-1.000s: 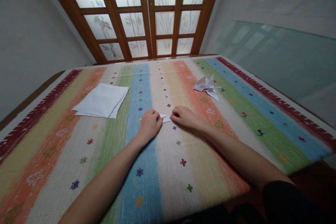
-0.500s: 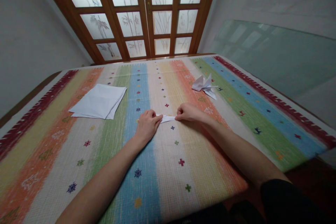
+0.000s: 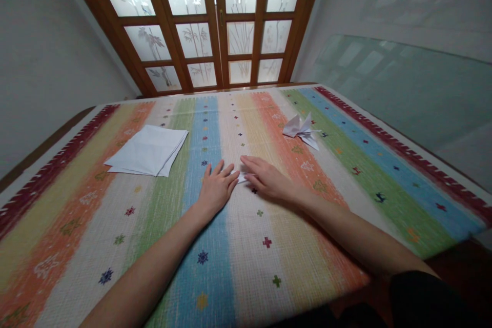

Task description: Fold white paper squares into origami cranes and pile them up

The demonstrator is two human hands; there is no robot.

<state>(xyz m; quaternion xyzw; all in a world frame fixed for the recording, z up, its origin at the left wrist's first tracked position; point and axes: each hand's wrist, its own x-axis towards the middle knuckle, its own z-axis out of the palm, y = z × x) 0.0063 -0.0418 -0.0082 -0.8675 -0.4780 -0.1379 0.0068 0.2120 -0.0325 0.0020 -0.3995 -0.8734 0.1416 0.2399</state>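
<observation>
A small folded piece of white paper (image 3: pixel 242 178) lies on the striped tablecloth between my hands, mostly covered by them. My left hand (image 3: pixel 217 187) rests with its fingers spread, its thumb and index side at the paper's left end. From the right, my right hand (image 3: pixel 269 178) reaches over the paper with fingers stretched out, the lower ones at its right end. How much of the paper lies beneath the fingers is hidden.
A stack of white paper sheets (image 3: pixel 148 151) lies to the left. Further off on the right stands a folded paper crane (image 3: pixel 300 128). The striped tablecloth (image 3: pixel 253 277) covers the table. Wooden doors with frosted panes (image 3: pixel 215 56) stand behind, and a glass panel (image 3: pixel 403 72) is on the right.
My right hand has moved left over the paper and its pinch has loosened into stretched fingers. The left hand's fingers have spread. The view has shifted slightly.
</observation>
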